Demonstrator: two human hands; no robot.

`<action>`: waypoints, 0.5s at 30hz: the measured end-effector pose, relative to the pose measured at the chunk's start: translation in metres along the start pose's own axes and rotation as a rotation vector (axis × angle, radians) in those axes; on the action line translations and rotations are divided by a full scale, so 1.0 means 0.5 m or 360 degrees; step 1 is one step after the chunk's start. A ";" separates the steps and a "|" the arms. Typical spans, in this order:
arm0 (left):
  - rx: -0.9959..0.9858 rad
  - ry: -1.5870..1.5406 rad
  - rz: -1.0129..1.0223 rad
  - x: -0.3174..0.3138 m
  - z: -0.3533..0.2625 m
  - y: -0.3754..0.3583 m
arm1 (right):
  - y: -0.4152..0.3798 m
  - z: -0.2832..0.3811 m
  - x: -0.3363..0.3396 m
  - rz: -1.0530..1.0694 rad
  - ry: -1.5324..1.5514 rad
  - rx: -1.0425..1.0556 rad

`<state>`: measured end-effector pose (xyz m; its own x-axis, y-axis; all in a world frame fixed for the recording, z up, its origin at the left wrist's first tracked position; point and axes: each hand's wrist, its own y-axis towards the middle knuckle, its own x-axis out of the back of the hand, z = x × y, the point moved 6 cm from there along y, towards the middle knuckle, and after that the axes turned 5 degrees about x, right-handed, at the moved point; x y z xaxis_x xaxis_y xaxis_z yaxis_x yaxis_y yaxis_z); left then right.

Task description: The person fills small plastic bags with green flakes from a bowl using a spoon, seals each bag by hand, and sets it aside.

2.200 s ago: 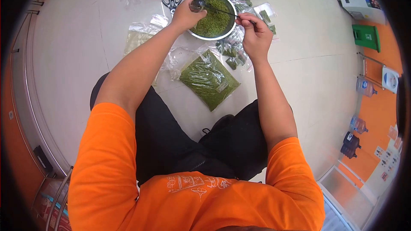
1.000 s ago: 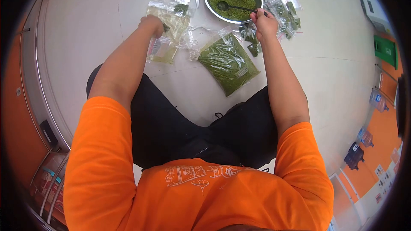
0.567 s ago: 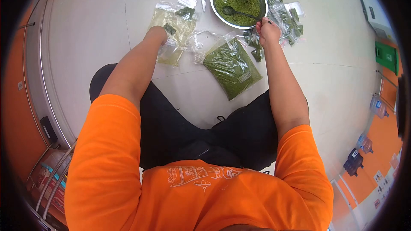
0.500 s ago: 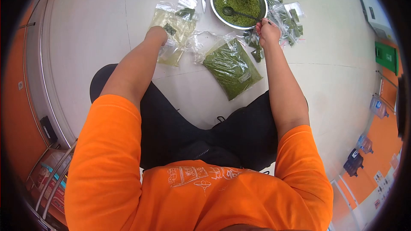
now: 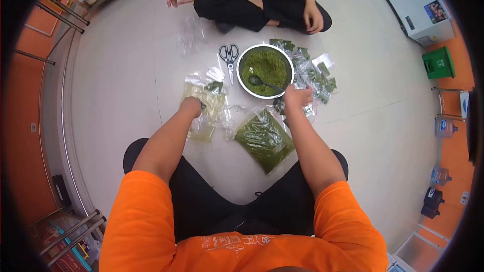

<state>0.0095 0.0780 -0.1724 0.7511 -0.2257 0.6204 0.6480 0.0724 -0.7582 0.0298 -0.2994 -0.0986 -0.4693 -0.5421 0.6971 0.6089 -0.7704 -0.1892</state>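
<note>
My left hand point(image 5: 191, 106) is curled over a clear plastic bag point(image 5: 206, 130) with pale yellowish contents. A dark green leafy piece point(image 5: 203, 105) shows at its fingertips, but the fingers are mostly hidden. At the right rim of a round metal bowl point(image 5: 240, 86), my right hand point(image 5: 298, 96) is closed at the handle end of a black spoon point(image 5: 269, 85). The spoon's head rests in the crumbly green mixture point(image 5: 266, 64) filling the bowl. Between my hands, a larger clear bag packed with green stuff point(image 5: 264, 141) lies on the floor.
Scissors with dark handles point(image 5: 229, 55) lie left of the bowl. Several clear packets with dark green pieces point(image 5: 317, 78) spread to its right. Thin clear plastic point(image 5: 190, 35) lies farther off. Another person point(image 5: 252, 5) sits cross-legged opposite. A green bin point(image 5: 438, 63) stands far right.
My view has tilted up, bringing the person opposite into sight. The spoon has swung slightly within the bowl, and my right hand has turned. My left hand stays over the bag.
</note>
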 end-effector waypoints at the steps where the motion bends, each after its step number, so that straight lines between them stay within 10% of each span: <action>1: 0.0007 -0.0030 -0.0034 0.027 -0.005 -0.021 | -0.010 0.017 -0.002 -0.0010 0.0016 0.0189; 5: 0.0083 -0.0382 -0.0186 0.109 -0.006 -0.099 | -0.097 0.078 -0.071 0.0521 0.0234 0.1205; 10: 0.0049 -0.1444 -0.0090 0.134 -0.030 -0.194 | -0.318 0.129 -0.073 0.1803 0.0387 0.1454; 15: 0.0104 -0.2287 0.0169 0.077 -0.082 -0.205 | -0.333 0.110 -0.083 0.1882 0.0313 0.1232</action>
<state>-0.0333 0.0220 -0.0792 0.2446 0.9358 0.2537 0.5570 0.0785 -0.8268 -0.0170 -0.1304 -0.0579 0.5119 -0.8120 0.2803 0.8579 0.4999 -0.1184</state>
